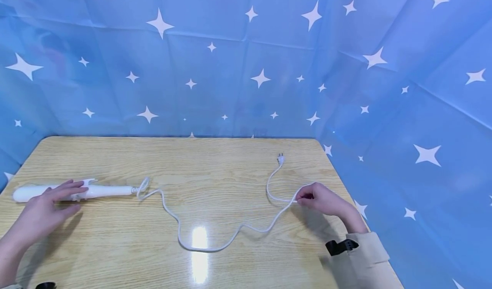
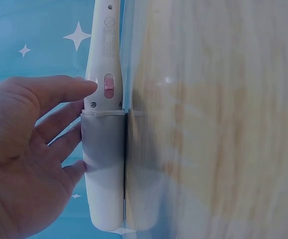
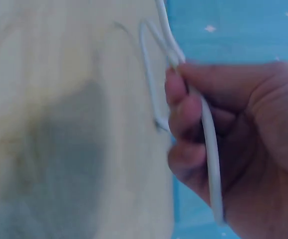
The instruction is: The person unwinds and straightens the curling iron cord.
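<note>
A white curling iron (image 1: 109,190) lies on the left of the wooden table, its pink switch (image 2: 109,86) showing in the left wrist view. My left hand (image 1: 48,212) rests over its thick barrel end with fingers fairly straight, the thumb beside the switch. From the handle's right end a white power cord (image 1: 209,250) runs in a loose curve across the table. My right hand (image 1: 320,199) pinches this cord between thumb and fingers at the right, where two strands come together. A length of it hangs across the palm in the right wrist view.
The cord's two-pin plug (image 1: 281,159) lies beyond my right hand, toward the back right. A light wooden table (image 1: 153,160) carries everything. Blue curtains with white stars (image 1: 230,66) stand behind it and along its right side.
</note>
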A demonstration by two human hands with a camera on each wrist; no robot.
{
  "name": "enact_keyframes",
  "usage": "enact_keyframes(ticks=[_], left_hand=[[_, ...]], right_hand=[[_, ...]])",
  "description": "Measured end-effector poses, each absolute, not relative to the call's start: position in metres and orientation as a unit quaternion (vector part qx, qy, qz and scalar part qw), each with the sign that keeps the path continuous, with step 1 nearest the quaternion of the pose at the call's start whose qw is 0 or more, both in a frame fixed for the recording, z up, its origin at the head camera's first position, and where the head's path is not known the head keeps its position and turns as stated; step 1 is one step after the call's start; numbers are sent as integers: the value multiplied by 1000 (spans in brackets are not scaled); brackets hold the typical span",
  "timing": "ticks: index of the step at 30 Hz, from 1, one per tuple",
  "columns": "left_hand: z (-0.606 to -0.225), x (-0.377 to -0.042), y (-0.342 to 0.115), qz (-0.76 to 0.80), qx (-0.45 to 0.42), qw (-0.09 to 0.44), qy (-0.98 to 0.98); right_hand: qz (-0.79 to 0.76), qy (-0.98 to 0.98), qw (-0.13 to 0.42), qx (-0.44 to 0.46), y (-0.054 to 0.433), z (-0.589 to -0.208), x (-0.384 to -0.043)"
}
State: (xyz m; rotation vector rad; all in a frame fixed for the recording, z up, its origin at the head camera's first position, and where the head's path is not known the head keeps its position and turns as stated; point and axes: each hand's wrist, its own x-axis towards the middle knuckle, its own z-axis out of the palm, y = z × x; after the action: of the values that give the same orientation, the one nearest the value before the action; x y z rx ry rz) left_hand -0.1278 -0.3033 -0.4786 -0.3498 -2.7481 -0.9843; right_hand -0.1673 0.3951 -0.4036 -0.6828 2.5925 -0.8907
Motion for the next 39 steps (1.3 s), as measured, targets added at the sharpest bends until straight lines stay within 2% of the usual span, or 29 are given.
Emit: enact_keyframes(ticks=[4, 10, 17, 24, 30, 32, 34, 39], left_hand=[[-479, -128, -303, -331, -119, 103, -930], [-479, -129, -305, -343, -130, 118, -923], [-479, -129, -306, -346, -134, 119, -921], [-478, -129, -305, -338, -124, 109, -926], [-478, -129, -304, -341, -122, 107, -926], [-478, -129, -304, -342, -123, 108, -925], [-478, -129, -304, -344, -124, 109, -924], [-479, -130, -305, -344, -126, 114, -924]], right_hand=[[-381, 866, 205, -252, 401, -391, -167], [-393, 844, 215, -296, 407, -379, -170], [-404, 840, 218, -290, 411, -372, -171], [-473, 813, 148, -306, 414, -361, -171], [-604, 685, 94, -396, 412, -353, -174], [-646, 647, 75, -398, 408, -352, -175], [-686, 633, 43, -357, 403, -351, -175], [-767, 618, -41, -165, 390, -356, -173]])
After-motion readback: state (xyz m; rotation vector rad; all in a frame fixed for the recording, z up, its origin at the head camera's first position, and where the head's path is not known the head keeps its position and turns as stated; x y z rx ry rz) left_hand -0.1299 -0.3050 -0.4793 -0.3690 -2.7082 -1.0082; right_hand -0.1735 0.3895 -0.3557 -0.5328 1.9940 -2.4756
